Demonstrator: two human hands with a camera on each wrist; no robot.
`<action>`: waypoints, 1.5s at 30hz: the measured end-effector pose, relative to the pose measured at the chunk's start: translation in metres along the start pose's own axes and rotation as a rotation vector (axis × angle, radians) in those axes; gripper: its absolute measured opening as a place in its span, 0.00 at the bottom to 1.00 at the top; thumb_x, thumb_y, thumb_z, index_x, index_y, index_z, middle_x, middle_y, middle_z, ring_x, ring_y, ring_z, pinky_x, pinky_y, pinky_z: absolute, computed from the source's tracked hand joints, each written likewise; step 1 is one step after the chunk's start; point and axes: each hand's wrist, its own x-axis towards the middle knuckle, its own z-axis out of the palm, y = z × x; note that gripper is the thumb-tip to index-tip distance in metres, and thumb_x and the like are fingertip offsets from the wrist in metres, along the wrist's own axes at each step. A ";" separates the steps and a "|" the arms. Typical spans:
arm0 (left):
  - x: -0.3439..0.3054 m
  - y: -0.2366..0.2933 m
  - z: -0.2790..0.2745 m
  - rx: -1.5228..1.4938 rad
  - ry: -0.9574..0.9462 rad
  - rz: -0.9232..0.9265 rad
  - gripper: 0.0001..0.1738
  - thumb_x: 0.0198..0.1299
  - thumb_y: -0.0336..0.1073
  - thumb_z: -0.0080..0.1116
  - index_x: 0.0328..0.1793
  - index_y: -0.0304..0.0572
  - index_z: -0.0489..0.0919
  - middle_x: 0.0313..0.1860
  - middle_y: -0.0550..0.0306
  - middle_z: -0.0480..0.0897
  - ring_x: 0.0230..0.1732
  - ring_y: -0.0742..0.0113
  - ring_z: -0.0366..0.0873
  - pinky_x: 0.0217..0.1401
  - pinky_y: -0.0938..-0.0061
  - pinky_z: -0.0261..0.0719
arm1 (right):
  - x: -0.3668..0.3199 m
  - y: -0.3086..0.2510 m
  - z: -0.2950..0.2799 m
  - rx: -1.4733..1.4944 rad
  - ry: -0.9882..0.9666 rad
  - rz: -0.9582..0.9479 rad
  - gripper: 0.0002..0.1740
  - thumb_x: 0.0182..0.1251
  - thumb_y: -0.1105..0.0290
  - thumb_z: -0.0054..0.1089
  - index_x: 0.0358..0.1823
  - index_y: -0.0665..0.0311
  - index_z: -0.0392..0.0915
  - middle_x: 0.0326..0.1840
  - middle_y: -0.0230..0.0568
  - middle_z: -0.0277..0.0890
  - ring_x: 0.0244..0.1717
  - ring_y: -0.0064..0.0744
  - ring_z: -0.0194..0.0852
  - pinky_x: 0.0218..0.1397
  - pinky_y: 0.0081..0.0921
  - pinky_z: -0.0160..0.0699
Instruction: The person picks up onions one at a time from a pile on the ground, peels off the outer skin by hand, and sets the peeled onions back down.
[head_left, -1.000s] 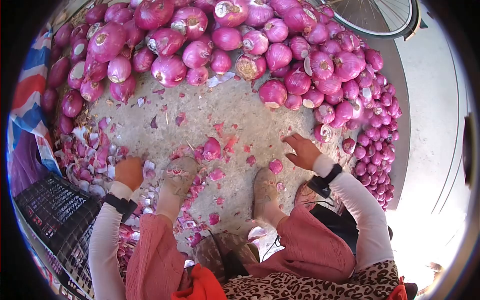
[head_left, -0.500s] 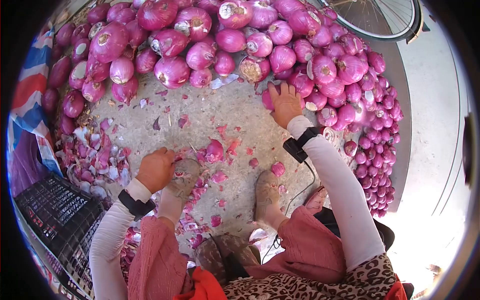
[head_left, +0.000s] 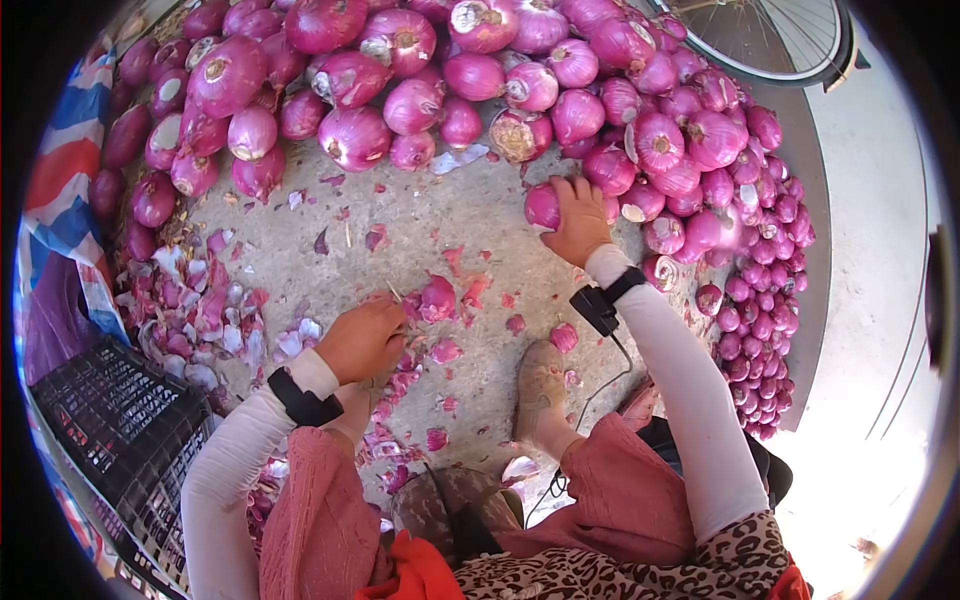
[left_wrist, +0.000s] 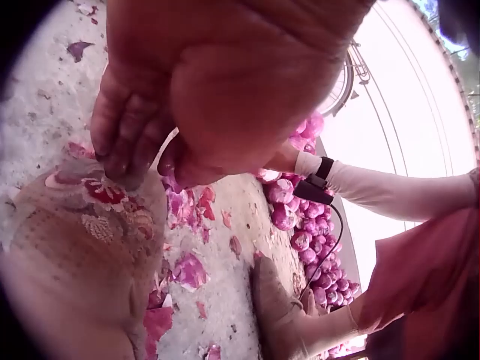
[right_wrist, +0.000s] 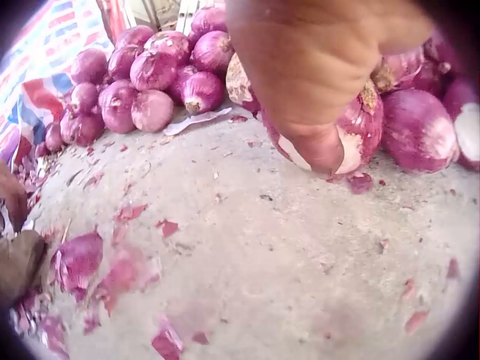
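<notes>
My right hand [head_left: 580, 222] is at the near edge of a large heap of red onions [head_left: 657, 142]. It grips one red onion [head_left: 542, 207], fingers over the top; in the right wrist view the thumb presses low on the side of that onion [right_wrist: 364, 131], close to the ground. My left hand [head_left: 362, 338] hovers over the left shoe [left_wrist: 75, 232], back of the hand up. Its fingers hang loosely curled, and nothing shows between them in the left wrist view. Just beyond it lies a loose onion [head_left: 437, 298] among torn skins.
Dry onion skins [head_left: 190, 310] litter the concrete floor on the left. A black plastic crate [head_left: 120, 420] stands at the left, beside a striped sheet [head_left: 65, 180]. Smaller onions [head_left: 760, 350] are heaped at the right. A bicycle wheel [head_left: 845, 55] shows at top right.
My right hand has moved forward from above the bare floor onto the onion and now grips it. The left hand has come rightward from the skins to above the left shoe.
</notes>
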 end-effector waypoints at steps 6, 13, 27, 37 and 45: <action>0.025 0.016 -0.003 -0.635 -0.040 -0.200 0.18 0.60 0.35 0.59 0.54 0.37 0.71 0.43 0.55 0.79 0.43 0.69 0.77 0.45 0.73 0.75 | -0.049 -0.036 -0.029 1.646 -0.570 0.425 0.40 0.53 0.71 0.67 0.67 0.67 0.58 0.61 0.45 0.68 0.57 0.38 0.72 0.60 0.34 0.73; 0.042 0.057 -0.023 -1.163 -0.175 -0.230 0.24 0.65 0.38 0.59 0.63 0.36 0.68 0.45 0.59 0.79 0.42 0.75 0.76 0.45 0.77 0.76 | -0.097 -0.066 -0.049 1.998 -0.889 0.461 0.44 0.57 0.63 0.66 0.72 0.62 0.53 0.63 0.40 0.67 0.61 0.35 0.69 0.59 0.36 0.74; 0.051 0.090 -0.015 -1.041 -0.111 -0.288 0.11 0.67 0.35 0.54 0.51 0.36 0.75 0.36 0.64 0.78 0.34 0.78 0.75 0.40 0.80 0.76 | -0.144 -0.061 -0.033 2.324 -0.805 0.423 0.51 0.54 0.45 0.68 0.73 0.58 0.52 0.69 0.43 0.62 0.68 0.45 0.63 0.64 0.50 0.67; 0.045 0.093 0.004 -1.032 0.024 -0.230 0.09 0.61 0.31 0.61 0.43 0.36 0.74 0.33 0.62 0.78 0.34 0.77 0.75 0.37 0.78 0.76 | -0.150 -0.057 -0.010 2.513 -0.774 0.513 0.50 0.54 0.56 0.70 0.74 0.58 0.51 0.70 0.43 0.60 0.69 0.42 0.61 0.71 0.45 0.59; 0.048 0.098 0.003 -0.853 -0.052 -0.243 0.09 0.61 0.27 0.59 0.46 0.37 0.73 0.38 0.64 0.76 0.39 0.79 0.73 0.42 0.81 0.73 | -0.147 -0.051 -0.014 2.388 -0.692 0.359 0.56 0.46 0.69 0.76 0.74 0.60 0.46 0.73 0.43 0.54 0.70 0.42 0.58 0.73 0.43 0.57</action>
